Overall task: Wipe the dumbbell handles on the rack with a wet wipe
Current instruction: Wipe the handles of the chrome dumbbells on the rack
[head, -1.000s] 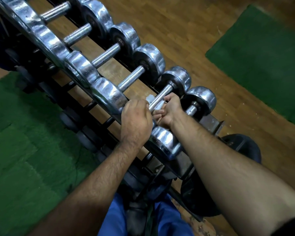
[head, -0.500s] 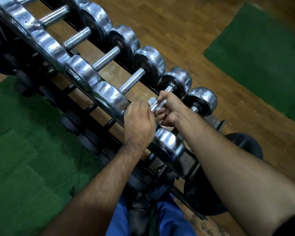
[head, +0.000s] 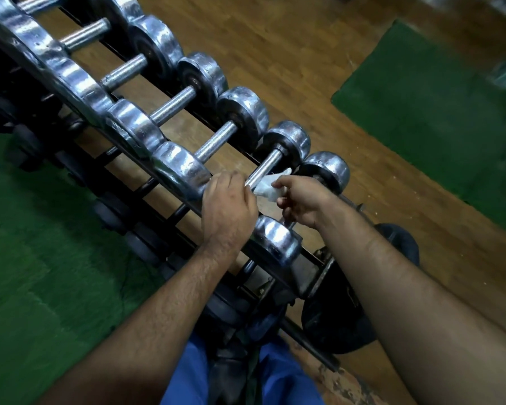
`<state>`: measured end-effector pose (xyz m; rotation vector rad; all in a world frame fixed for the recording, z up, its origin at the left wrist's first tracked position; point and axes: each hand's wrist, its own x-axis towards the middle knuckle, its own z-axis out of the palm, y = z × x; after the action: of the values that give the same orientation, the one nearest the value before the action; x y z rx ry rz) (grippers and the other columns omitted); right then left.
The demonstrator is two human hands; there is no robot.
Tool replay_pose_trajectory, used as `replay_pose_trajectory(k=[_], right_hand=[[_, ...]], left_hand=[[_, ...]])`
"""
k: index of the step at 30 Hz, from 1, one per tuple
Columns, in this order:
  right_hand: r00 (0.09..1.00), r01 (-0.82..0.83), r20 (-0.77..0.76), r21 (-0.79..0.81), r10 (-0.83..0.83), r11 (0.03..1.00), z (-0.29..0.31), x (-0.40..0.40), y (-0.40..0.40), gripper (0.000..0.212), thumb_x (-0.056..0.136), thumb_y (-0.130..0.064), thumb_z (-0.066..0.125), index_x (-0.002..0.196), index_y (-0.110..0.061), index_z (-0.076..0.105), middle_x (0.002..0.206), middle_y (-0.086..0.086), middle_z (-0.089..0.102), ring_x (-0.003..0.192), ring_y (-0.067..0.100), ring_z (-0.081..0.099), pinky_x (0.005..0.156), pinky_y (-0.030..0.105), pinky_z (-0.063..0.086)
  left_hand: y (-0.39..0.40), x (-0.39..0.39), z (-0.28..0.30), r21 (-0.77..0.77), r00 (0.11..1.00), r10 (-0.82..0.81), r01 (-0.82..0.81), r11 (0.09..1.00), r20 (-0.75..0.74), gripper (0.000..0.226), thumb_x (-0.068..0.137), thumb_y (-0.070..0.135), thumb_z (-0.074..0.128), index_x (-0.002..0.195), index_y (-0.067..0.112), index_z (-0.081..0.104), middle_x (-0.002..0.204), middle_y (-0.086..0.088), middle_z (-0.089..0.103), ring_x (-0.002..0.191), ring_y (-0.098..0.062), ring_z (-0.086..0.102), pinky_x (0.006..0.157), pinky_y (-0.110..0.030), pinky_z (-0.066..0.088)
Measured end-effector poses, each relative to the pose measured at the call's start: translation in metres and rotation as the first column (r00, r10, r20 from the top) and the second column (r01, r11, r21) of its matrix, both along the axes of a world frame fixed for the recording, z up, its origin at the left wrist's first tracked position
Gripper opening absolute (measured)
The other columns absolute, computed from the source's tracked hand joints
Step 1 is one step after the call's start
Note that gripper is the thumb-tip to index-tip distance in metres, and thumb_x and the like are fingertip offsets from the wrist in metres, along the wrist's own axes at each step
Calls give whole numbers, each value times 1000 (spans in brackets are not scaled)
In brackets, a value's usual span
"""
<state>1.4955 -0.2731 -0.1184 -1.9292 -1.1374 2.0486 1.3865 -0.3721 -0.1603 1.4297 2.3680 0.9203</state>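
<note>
Right hand (head: 300, 201) pulled off handle (head: 265, 168), pinching wipe (head: 268, 185) | left hand (head: 228, 210) fingers curled, apparently gripping handle's near end

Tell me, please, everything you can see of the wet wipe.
The wet wipe is a small, crumpled white sheet, bunched, with one corner sticking up. The right hand pinches it beside the bare chrome handle of the second-nearest dumbbell; it looks to touch the handle's near end, close to the left hand.

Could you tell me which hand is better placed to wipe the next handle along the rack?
Right. The right hand already pinches the wipe beside the handle, while the left hand rests at that handle's near end, steadying it.
</note>
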Motion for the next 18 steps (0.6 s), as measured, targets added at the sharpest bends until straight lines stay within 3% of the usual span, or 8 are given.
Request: replay_pose_trajectory(k=[3,5,7,9,11,14,16,18], right_hand=[[985,-170,22,234,170,957,8,14,1,9,94,-11,53,91,-14,60,79,5,61,59,13,57,50,28,37],[919,-393,151,415,364,821,4,29,4,13,92,-17,53,99,-17,64,88,3,66,69,17,63,57,32,49],[724,-688,453,525,519,502,-3,49,8,23,90,-25,52,111,-25,63,94,-3,68,81,19,63,68,36,53],[506,-846,669,508,544,162,-10,70,9,34,90,-29,47,122,-35,57,108,-8,66,96,18,62,73,33,51],[335,-883,740,462,584,-79,-14,84,4,45,90,-29,48,134,-37,49,129,-10,57,110,20,57,76,34,52],[126,-865,819,367,560,-342,-25,98,-7,67,87,-34,53,151,-23,33,152,-1,38,113,27,55,83,37,48],[132,-805,814,421,565,-418,-31,102,-12,74,87,-37,50,155,-17,28,156,2,34,111,27,58,85,35,45],[144,-788,760,475,634,-391,-34,103,-5,67,91,-42,37,156,-28,24,159,-8,29,113,23,60,81,31,48]], left_hand=[[-3,16,9,-19,997,0,-1,1000,-74,24,92,23,52,109,10,63,106,-4,62,103,-21,54,95,-40,45],[-7,33,13,-22,997,21,-23,999,-79,23,91,22,55,108,11,66,106,-4,63,103,-22,55,95,-39,44],[-15,52,15,-30,995,55,-58,998,-89,23,88,23,57,105,12,68,105,-4,63,101,-24,56,93,-40,44],[-23,71,17,-65,992,90,-96,993,-91,25,87,27,56,104,13,68,103,-5,63,99,-24,55,91,-41,45],[-29,87,17,-123,991,115,-123,985,-75,29,88,33,51,103,13,67,101,-5,64,98,-26,55,88,-42,46],[-32,102,10,-158,989,144,-149,976,-41,35,94,32,45,110,9,66,110,-7,65,105,-28,58,93,-43,48],[-34,107,4,-140,988,147,-153,978,-50,38,99,28,42,120,4,64,120,-12,65,113,-30,58,101,-44,45],[-34,111,0,-112,986,162,-167,980,-51,38,101,24,43,124,0,62,124,-15,64,118,-30,57,105,-44,43]])
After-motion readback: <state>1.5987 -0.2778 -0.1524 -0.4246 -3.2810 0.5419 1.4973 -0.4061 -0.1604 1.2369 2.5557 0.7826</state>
